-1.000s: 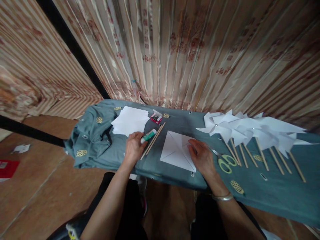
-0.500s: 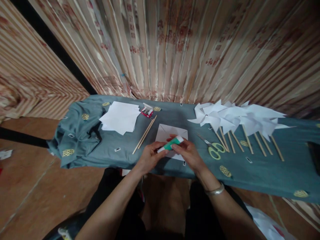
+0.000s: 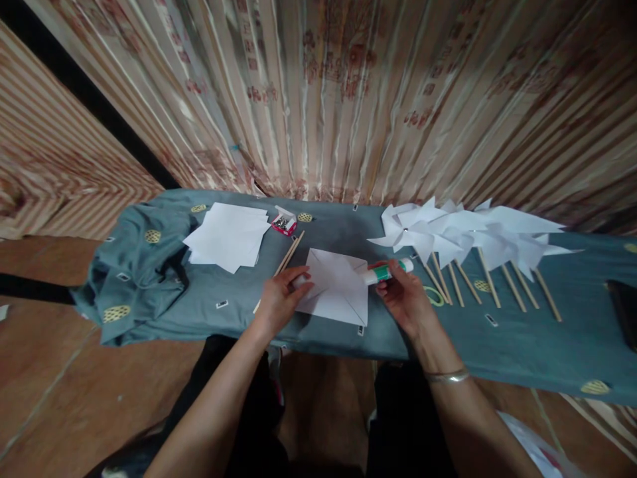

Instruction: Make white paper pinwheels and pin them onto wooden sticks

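My right hand (image 3: 407, 302) grips a green and white glue stick (image 3: 385, 271), its white end pointing left over the right edge of a square paper sheet (image 3: 336, 292). Crease lines run diagonally across that sheet, which lies flat on the cloth. My left hand (image 3: 283, 299) is at the sheet's left edge, thumb and fingers closed around a small whitish piece that looks like the glue stick's cap (image 3: 302, 281). Wooden sticks (image 3: 291, 255) lie partly behind my left hand. Green-handled scissors (image 3: 434, 297) are mostly hidden behind my right hand.
A stack of white paper (image 3: 226, 236) lies at the left, beside an open red box of small metal pins (image 3: 284, 223). Several white paper pinwheels (image 3: 428, 229) on wooden sticks overlap at the right. A dark object (image 3: 622, 312) sits at the far right of the cloth-covered table (image 3: 522, 352).
My hands have moved apart: the right carried the glue stick rightward, the left moved left with the small whitish piece. The creased sheet is now more exposed, and the scissors are more covered.
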The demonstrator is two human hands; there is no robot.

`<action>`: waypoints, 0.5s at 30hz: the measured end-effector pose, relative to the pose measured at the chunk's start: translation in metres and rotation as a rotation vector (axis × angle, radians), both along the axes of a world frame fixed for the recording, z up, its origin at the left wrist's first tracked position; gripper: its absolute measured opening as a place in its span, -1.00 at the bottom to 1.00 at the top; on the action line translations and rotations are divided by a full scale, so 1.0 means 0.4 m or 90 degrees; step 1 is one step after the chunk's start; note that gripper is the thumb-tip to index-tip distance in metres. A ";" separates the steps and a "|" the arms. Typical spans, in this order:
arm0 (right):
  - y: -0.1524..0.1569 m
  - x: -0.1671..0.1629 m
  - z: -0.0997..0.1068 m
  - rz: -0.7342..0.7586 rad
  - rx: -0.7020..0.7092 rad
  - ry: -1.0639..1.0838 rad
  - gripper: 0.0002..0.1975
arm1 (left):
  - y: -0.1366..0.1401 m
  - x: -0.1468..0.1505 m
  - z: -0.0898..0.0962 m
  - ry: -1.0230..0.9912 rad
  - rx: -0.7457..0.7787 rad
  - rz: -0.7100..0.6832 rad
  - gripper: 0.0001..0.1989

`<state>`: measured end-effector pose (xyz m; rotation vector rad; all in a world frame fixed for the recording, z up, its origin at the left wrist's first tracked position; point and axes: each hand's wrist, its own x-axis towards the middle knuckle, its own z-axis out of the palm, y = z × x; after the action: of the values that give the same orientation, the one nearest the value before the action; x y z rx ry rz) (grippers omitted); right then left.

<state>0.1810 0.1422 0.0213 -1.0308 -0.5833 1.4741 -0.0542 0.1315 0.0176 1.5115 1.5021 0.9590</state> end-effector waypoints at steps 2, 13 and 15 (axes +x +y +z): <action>0.004 0.003 -0.002 0.002 -0.009 0.017 -0.72 | 0.022 -0.026 -0.003 0.089 0.064 0.021 -0.66; 0.011 -0.026 0.007 0.065 -0.072 0.047 -0.66 | 0.087 -0.140 -0.053 0.315 0.173 0.047 -0.68; 0.017 -0.027 0.005 0.047 -0.080 0.049 -0.66 | 0.085 -0.134 -0.058 0.351 0.235 0.035 -0.66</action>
<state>0.1702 0.1490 0.0234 -1.0543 -0.4833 1.6243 -0.1079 0.1654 -0.0056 2.1373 1.8200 0.9322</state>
